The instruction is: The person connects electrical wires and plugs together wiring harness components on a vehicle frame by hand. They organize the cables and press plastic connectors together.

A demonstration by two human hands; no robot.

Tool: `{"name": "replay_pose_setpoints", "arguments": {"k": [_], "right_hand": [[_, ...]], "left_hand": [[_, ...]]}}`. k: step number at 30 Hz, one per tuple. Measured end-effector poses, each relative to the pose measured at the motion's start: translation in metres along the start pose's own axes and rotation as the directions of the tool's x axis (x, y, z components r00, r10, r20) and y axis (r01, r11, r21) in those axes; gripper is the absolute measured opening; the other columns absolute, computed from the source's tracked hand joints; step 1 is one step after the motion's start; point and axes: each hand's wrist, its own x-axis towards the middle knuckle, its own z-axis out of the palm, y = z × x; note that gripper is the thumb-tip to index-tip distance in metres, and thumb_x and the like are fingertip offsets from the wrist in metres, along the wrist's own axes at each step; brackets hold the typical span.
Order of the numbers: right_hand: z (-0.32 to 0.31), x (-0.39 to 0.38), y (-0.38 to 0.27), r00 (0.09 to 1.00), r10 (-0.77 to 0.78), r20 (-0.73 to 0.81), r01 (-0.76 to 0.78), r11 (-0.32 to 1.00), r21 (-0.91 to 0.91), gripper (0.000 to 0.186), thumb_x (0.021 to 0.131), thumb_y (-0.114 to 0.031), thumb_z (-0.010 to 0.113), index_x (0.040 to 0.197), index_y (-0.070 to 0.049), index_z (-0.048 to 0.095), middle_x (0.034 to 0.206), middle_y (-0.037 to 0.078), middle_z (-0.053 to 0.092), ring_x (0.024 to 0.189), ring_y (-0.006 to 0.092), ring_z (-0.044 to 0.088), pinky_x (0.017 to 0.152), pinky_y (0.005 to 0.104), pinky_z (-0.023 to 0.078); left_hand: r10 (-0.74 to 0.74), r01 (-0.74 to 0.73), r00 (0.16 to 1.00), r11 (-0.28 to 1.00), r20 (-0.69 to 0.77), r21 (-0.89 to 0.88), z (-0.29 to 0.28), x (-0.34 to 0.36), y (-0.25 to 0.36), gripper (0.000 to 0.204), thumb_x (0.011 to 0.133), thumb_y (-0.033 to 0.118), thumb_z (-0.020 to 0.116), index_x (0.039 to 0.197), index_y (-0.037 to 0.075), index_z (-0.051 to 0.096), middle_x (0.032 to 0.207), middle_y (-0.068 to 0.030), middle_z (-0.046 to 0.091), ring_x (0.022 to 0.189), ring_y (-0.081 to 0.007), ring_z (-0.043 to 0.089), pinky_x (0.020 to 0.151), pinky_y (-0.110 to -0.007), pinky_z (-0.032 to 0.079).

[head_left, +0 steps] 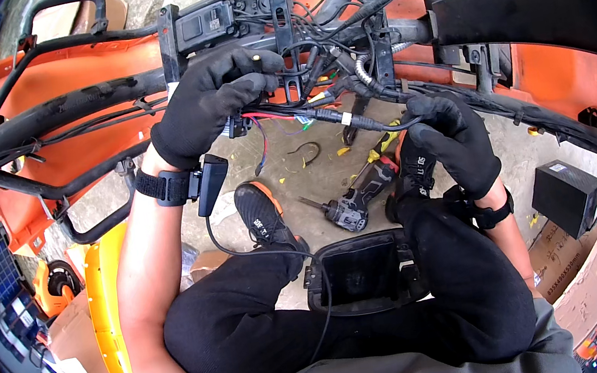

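My left hand (214, 103), in a black glove, is closed beside the bundle of wires. A small pale tip shows at its fingers, but what they hold is hidden. My right hand (456, 138), also gloved, pinches the end of a thick black cable (388, 126). That cable runs left through an inline connector (346, 118) toward the wires under my left hand. Red and blue wires (263, 134) hang below that hand. Above both hands, a tangle of black wiring (325, 49) crosses the slotted metal brackets (282, 28) of a tubular frame.
Orange body panels (96, 74) flank the black frame tubes (73, 104). A cordless power tool (351, 208) lies on the concrete between my feet, near an open black bin (360, 273). At right, a black box (565, 196) stands by cardboard (581, 272); a yellow panel (109, 312) is at left.
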Motion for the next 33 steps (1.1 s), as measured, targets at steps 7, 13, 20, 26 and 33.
{"name": "replay_pose_setpoints", "arguments": {"k": [7,13,20,26,33], "right_hand": [[0.000,0.000,-0.005,0.999,-0.041,0.024,0.043,0.991,-0.123,0.032,0.090,-0.005,0.071,0.121,0.000,0.067,0.112,0.008,0.070,0.104,0.0144,0.065,0.093,0.0309,0.051],[0.002,0.003,-0.022,0.951,-0.306,-0.043,0.227,0.787,-0.573,0.024,0.087,-0.009,0.072,0.110,-0.004,0.074,0.108,0.014,0.070,0.099,0.0267,0.065,0.090,0.0372,0.050],[0.028,0.034,-0.056,0.762,-0.605,0.232,0.543,0.402,-0.737,0.017,0.088,-0.015,0.071,0.104,-0.010,0.074,0.100,0.009,0.070,0.097,0.0289,0.063,0.090,0.0412,0.047],[0.052,0.052,-0.046,0.816,-0.407,0.411,0.556,0.357,-0.750,0.026,0.089,-0.018,0.067,0.113,-0.006,0.068,0.098,0.015,0.070,0.096,0.0347,0.064,0.084,0.0467,0.050],[0.065,0.055,-0.046,0.898,-0.206,0.389,0.440,0.452,-0.776,0.036,0.090,-0.021,0.068,0.121,-0.003,0.064,0.106,0.018,0.069,0.102,0.0380,0.063,0.090,0.0460,0.049]], "left_hand": [[0.001,-0.001,1.000,1.000,0.008,-0.004,0.011,-0.001,-0.001,0.034,0.095,0.020,0.062,0.123,0.001,0.067,0.106,-0.0024,0.068,0.096,-0.0092,0.061,0.087,-0.027,0.049],[0.033,-0.039,0.998,0.992,0.052,0.118,0.019,0.000,-0.009,0.030,0.094,0.014,0.065,0.120,0.001,0.069,0.107,-0.0021,0.067,0.097,-0.0095,0.061,0.087,-0.027,0.049],[0.100,-0.140,0.978,0.967,0.184,0.214,0.010,0.002,-0.013,0.025,0.092,0.010,0.064,0.114,0.000,0.070,0.106,-0.0075,0.066,0.098,-0.0155,0.063,0.089,-0.030,0.050],[0.203,-0.235,0.965,0.951,0.168,0.201,0.013,0.003,-0.008,0.028,0.083,-0.004,0.060,0.109,0.001,0.069,0.099,-0.0105,0.068,0.093,-0.0208,0.064,0.084,-0.033,0.051],[0.219,-0.254,0.958,0.948,0.186,0.193,0.011,0.004,-0.010,0.027,0.083,-0.001,0.060,0.108,0.002,0.069,0.106,-0.0126,0.068,0.096,-0.0237,0.065,0.087,-0.035,0.051]]}}
